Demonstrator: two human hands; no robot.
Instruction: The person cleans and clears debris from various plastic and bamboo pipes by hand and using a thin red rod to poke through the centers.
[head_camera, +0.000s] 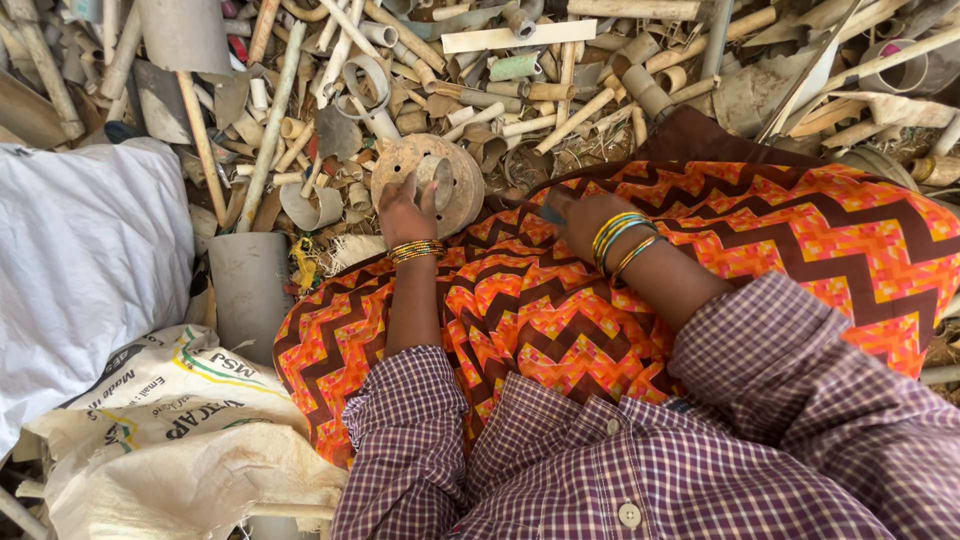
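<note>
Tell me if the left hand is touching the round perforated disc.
Touching. The head view shows the left hand laid on the near face of the round perforated disc, fingers overlapping its surface with no gap visible.
</note>
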